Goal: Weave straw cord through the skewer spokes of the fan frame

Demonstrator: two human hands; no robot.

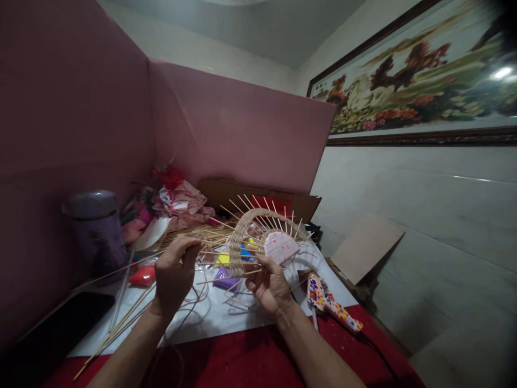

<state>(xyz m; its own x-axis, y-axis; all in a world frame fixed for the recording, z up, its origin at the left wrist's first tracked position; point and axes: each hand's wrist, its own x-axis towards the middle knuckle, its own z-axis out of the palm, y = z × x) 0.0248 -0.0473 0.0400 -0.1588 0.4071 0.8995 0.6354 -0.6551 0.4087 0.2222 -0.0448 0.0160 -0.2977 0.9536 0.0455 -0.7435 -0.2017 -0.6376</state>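
A half-round woven piece with thin sticks fanning outward is held up over the white sheet. At its lower end, my right hand grips it near a pale patterned centre pad. To the left of the weave, my left hand is raised with its fingers pinched together; what they hold, if anything, is too small to make out. A thin cord loops down over the sheet between the hands.
A floral glue gun lies at the right. Loose sticks, a red packet, a purple packet, a dark phone and a purple tumbler surround the hands. Pink panels stand behind.
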